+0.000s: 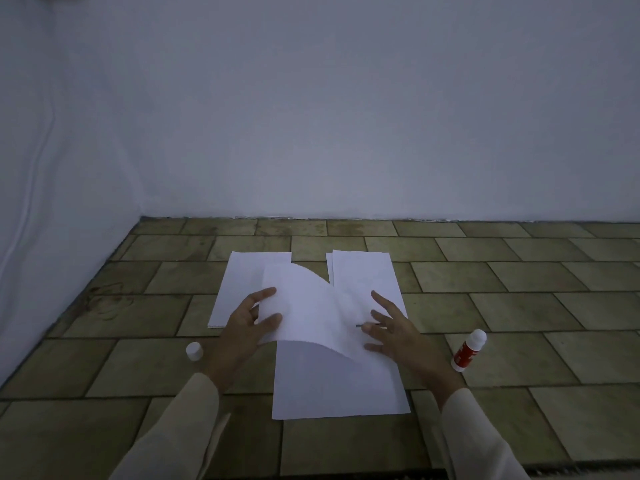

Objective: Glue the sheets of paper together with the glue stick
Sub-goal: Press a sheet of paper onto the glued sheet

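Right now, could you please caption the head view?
Left hand holds a curved sheet, right hand presses it, glue stick aside.

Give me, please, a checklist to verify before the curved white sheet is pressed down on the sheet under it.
1. Left hand grips the left edge of the curved white paper sheet: ok.
2. Right hand presses flat, with straight fingers, on that sheet's right part: ok.
3. Red-and-white glue stick lies on the tiled floor, apart from the right hand: ok.
4. Glue stick closed: not ok; the small white cap stands apart, beside the left hand.
5. Glue spread on the flat white sheet underneath: cannot tell.
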